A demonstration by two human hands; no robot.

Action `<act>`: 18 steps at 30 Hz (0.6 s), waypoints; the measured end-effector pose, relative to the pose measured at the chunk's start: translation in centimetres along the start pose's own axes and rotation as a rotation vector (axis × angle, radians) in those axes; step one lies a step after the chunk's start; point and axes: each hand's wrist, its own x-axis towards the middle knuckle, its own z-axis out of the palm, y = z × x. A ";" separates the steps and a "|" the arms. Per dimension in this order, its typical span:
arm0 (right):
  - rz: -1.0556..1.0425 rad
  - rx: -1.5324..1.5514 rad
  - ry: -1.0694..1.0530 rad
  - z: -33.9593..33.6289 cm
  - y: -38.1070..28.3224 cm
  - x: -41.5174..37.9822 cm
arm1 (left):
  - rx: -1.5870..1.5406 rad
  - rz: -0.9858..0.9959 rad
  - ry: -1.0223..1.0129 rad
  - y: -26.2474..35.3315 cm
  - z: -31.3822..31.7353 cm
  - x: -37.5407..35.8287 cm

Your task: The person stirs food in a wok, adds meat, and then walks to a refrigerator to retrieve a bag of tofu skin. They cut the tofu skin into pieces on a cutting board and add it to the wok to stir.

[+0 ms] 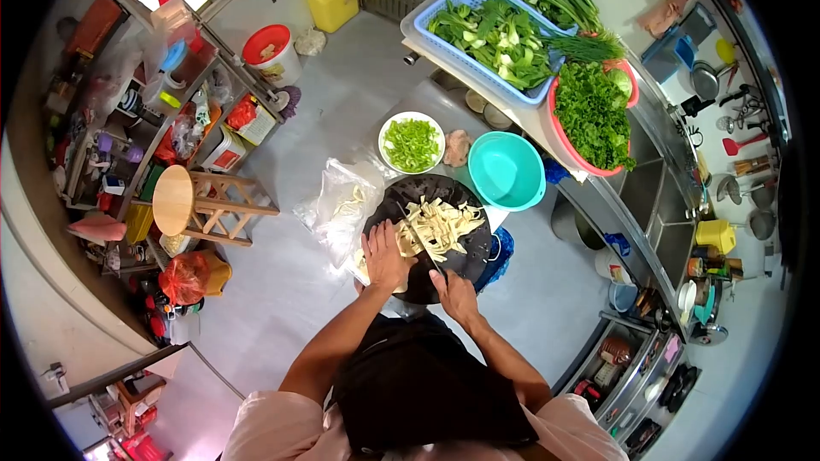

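Note:
My left hand (385, 256) lies with fingers stretched out over pale food at the left side of a round black chopping board (470, 265). The handle of a kitchen knife (420, 237) is in my right hand (459, 297), fingers wrapped round it. Its blade points away from me, just right of my left fingers. Beyond and right of the blade spreads a pile of pale cut strips (448, 226). Left of the board, a clear plastic bag (337, 209) holds more pale pieces. A white bowl (383, 154) of chopped green vegetable stands behind the board.
A teal basin (506, 171) and a pinkish lump (458, 148) sit behind the board. Baskets of leafy greens (504, 43) and a pink basin (559, 132) fill the counter at upper right. A wooden stool (173, 201) and cluttered shelves stand left; sinks (636, 196) line the right.

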 end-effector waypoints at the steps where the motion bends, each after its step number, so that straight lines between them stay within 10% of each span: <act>1: 0.012 -0.047 -0.011 0.1 -0.2 0.1 | -0.002 -0.007 0.005 -0.2 0.0 -0.5; 18: -0.060 0.092 0.083 1.9 1.9 3.7 | 0.000 0.135 0.005 -2.2 0.1 -1.6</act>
